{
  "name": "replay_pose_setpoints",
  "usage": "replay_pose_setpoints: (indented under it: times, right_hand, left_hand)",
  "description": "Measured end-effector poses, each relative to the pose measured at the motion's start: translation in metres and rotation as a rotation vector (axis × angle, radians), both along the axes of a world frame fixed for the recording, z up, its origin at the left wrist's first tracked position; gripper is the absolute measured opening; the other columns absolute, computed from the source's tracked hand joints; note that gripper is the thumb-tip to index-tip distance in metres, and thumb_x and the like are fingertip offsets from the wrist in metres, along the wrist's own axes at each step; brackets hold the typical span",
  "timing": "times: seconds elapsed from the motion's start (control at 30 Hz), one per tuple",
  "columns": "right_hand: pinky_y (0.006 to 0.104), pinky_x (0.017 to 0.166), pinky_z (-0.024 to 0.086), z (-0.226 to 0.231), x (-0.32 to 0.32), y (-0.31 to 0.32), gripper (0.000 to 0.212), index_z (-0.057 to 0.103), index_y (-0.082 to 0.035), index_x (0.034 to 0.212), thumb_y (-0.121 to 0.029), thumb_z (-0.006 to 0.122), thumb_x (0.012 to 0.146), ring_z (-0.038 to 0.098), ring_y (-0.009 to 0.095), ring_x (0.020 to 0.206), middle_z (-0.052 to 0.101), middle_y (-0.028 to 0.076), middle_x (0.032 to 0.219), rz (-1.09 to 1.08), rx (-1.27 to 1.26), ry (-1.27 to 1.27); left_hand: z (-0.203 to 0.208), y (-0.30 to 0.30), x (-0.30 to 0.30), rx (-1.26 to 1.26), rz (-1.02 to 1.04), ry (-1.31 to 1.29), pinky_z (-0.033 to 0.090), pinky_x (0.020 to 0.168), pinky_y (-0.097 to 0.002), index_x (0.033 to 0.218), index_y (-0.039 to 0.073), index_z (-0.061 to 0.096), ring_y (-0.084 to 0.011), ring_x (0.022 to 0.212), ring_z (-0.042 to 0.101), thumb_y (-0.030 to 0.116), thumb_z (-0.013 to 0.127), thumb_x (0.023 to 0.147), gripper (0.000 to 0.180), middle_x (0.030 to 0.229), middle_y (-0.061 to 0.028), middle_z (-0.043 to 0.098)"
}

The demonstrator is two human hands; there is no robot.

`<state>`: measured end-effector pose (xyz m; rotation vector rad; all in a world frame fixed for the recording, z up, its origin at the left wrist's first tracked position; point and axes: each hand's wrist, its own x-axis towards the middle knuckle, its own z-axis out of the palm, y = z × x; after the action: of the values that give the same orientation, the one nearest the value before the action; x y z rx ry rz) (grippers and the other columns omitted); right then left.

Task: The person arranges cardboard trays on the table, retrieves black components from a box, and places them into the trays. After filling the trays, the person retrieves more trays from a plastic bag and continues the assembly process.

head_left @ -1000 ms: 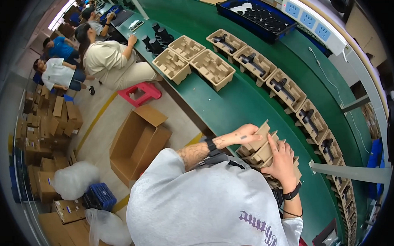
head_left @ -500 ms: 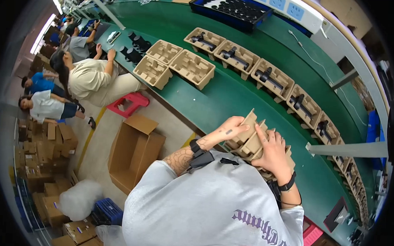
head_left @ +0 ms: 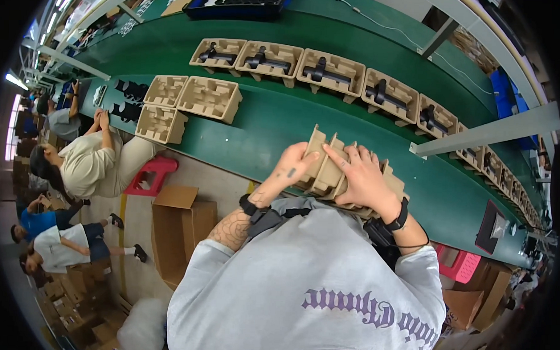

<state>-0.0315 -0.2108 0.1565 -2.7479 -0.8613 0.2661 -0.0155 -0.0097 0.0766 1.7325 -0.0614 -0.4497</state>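
Against my front at the bench edge is a nested stack of tan moulded pulp trays [head_left: 329, 170], tipped on its side. My left hand [head_left: 294, 164] grips the tray at the stack's left end, thumb over its face. My right hand [head_left: 367, 178] lies over the top of the stack, its fingers bent around the tray edges; what the fingertips press on is partly hidden. Left along the bench sit a few more pulp trays [head_left: 216, 92] with hollow compartments. Beyond the stack runs a curving row of pulp trays [head_left: 330, 70], each holding a black handle-like part [head_left: 320, 70].
A grey metal post [head_left: 491, 134] crosses above the bench at right. At the back stands a dark bin [head_left: 236, 5] of black parts. Seated at left, a co-worker [head_left: 98, 159] works near black cylindrical parts [head_left: 127, 102]. An open carton [head_left: 178, 230] and pink stool [head_left: 153, 175] stand on the floor.
The view has swung, so the bench and row of trays appear shifted left and more level. Both hands stay on the tray stack, with little change of grip.
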Motion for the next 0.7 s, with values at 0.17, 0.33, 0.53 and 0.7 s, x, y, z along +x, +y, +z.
replay_pose_setpoints:
  times: [0.17, 0.33, 0.53, 0.7]
  right_hand:
    - [0.0475, 0.085, 0.038, 0.002, 0.000, -0.002, 0.109, 0.032, -0.027, 0.140, -0.025, 0.076, 0.040, 0.044, 0.038, 0.102, 0.046, 0.016, 0.112, -0.008, -0.022, -0.048]
    - [0.0480, 0.085, 0.037, -0.002, -0.001, -0.005, 0.108, 0.032, -0.026, 0.139, -0.022, 0.077, 0.041, 0.043, 0.038, 0.103, 0.045, 0.016, 0.111, 0.012, 0.025, -0.031]
    - [0.0468, 0.088, 0.036, 0.003, -0.004, -0.012, 0.109, 0.034, -0.025, 0.139, -0.023, 0.077, 0.039, 0.042, 0.038, 0.105, 0.045, 0.015, 0.111, -0.036, 0.047, 0.003]
    - [0.0466, 0.089, 0.036, 0.000, -0.001, -0.012, 0.108, 0.034, -0.026, 0.139, -0.024, 0.075, 0.039, 0.043, 0.037, 0.105, 0.046, 0.014, 0.111, -0.064, 0.035, 0.045]
  left_hand:
    - [-0.001, 0.005, 0.009, -0.372, 0.034, 0.180, 0.049, 0.068, -0.0287, 0.097, -0.004, 0.059, -0.0136, 0.075, 0.061, 0.014, 0.054, 0.088, 0.021, 0.087, -0.0079, 0.065]
    - [-0.001, 0.006, 0.008, -0.009, -0.013, 0.006, 0.048, 0.065, -0.0321, 0.095, -0.003, 0.059, -0.0235, 0.072, 0.062, 0.016, 0.055, 0.086, 0.021, 0.081, -0.0141, 0.064]
    - [-0.002, -0.001, 0.018, 0.122, -0.035, -0.093, 0.048, 0.063, -0.0289, 0.093, -0.003, 0.060, -0.0128, 0.071, 0.060, 0.012, 0.056, 0.086, 0.017, 0.080, -0.0070, 0.065]
    - [0.016, -0.015, 0.008, 0.313, -0.046, -0.132, 0.047, 0.065, -0.0251, 0.103, -0.001, 0.058, -0.0110, 0.073, 0.057, 0.016, 0.060, 0.086, 0.025, 0.085, -0.0078, 0.063]
